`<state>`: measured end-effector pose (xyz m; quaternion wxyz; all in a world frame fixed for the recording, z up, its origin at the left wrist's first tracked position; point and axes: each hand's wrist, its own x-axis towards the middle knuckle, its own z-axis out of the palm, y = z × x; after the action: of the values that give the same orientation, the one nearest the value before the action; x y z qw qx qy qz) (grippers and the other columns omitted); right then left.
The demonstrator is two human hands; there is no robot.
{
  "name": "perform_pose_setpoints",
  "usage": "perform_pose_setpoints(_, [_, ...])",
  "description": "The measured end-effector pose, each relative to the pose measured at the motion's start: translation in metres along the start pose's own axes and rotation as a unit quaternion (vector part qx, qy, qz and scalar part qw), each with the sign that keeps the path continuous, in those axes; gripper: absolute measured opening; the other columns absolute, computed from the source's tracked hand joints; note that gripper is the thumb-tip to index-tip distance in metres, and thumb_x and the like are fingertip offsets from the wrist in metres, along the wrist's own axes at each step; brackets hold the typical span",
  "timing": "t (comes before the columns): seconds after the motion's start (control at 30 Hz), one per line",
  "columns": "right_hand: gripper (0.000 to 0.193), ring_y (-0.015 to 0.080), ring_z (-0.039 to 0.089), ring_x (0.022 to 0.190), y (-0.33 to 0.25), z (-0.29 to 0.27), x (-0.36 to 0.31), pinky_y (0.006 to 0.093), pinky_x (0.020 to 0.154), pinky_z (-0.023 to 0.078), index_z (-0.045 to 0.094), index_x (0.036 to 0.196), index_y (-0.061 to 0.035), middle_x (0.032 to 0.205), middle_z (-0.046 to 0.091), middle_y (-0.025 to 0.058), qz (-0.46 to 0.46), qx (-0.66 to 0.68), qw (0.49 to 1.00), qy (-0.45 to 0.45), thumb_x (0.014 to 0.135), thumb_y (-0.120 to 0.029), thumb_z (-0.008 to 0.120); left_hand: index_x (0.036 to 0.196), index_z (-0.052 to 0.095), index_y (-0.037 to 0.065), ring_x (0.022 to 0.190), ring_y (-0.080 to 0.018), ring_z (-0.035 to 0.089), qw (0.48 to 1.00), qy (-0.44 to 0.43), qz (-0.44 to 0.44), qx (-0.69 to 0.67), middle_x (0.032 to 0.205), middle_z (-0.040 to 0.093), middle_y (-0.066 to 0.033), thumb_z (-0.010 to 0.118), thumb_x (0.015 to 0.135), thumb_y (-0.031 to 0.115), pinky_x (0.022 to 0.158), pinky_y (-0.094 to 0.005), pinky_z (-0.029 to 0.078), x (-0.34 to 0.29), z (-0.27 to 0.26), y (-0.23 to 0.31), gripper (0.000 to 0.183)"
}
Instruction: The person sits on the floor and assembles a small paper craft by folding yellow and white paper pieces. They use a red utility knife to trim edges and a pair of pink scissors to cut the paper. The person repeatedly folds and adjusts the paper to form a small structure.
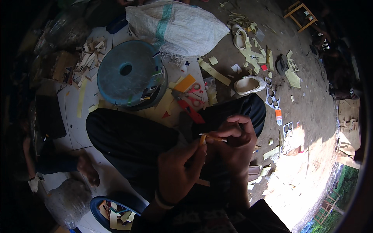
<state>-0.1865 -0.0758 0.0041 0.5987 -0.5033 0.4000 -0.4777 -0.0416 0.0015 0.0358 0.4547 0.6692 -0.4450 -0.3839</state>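
Above my lap, a small orange strip [213, 137] with pale ends is pinched between my two hands. My left hand [179, 167] grips one end of it between thumb and finger, and a wristband circles that wrist. The fingers of my right hand [237, 144] are bent around the other end, with some fingertips raised. What the strip is made of, I cannot make out. Just beyond my knees lie red-handled scissors [195, 90], a flat red object [191, 112] and an orange rectangular piece [185, 83].
Beyond my left knee stands a round blue-grey drum-like stand [112, 83]. A white woven sack [182, 29] lies behind it. Wood pieces [90, 58] are heaped at the left, a blue basin [95, 209] holds scraps, and pale shoes [248, 84] sit right. Another person's foot [88, 171] rests at left.
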Motion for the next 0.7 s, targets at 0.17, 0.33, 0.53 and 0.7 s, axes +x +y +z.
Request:
perform_pose_setpoints(0.17, [0.053,0.0165,0.072,0.098,-0.003,-0.003,0.009,0.0282,0.086,0.060,0.061,0.126,0.0029,0.102,0.074,0.0110,0.075,-0.030,0.994,-0.073,0.079,0.016,0.081,0.117,0.075,-0.004,0.072,-0.0129,0.075,0.998,-0.021,-0.039,-0.044,0.087,0.078,-0.0118,0.071,0.100,0.012,0.061,-0.0254,0.054,-0.001,-0.003,-0.003,0.024])
perform_pose_setpoints(0.33, [0.026,0.0153,0.072,0.101,0.002,-0.002,0.009,0.0275,0.088,0.058,0.075,0.110,0.0006,0.109,0.075,0.0107,-0.001,-0.130,0.986,-0.108,0.086,0.011,0.078,0.126,0.072,-0.003,0.080,-0.0110,0.073,0.971,-0.049,-0.151,-0.178,0.094,0.078,-0.0108,0.069,0.103,0.018,0.068,-0.0252,0.055,-0.005,-0.010,-0.005,0.031])
perform_pose_setpoints(0.53, [0.023,0.0131,0.072,0.095,0.002,-0.002,0.006,0.0261,0.084,0.056,0.078,0.109,0.0008,0.104,0.076,0.0099,-0.020,-0.117,0.991,-0.063,0.087,0.008,0.079,0.131,0.071,0.003,0.095,-0.0176,0.073,0.980,-0.106,-0.086,-0.147,0.101,0.077,-0.0125,0.070,0.099,0.014,0.083,-0.0318,0.056,0.001,-0.026,-0.022,0.035])
perform_pose_setpoints(0.7, [0.022,0.0128,0.072,0.092,0.000,0.002,0.004,0.0257,0.082,0.055,0.078,0.109,0.0007,0.102,0.077,0.0107,-0.002,-0.079,0.996,-0.039,0.087,0.006,0.081,0.134,0.069,0.006,0.111,-0.0307,0.070,0.989,-0.003,0.145,0.024,0.117,0.073,-0.0148,0.078,0.088,0.009,0.096,-0.0394,0.054,0.007,-0.014,-0.030,0.046])
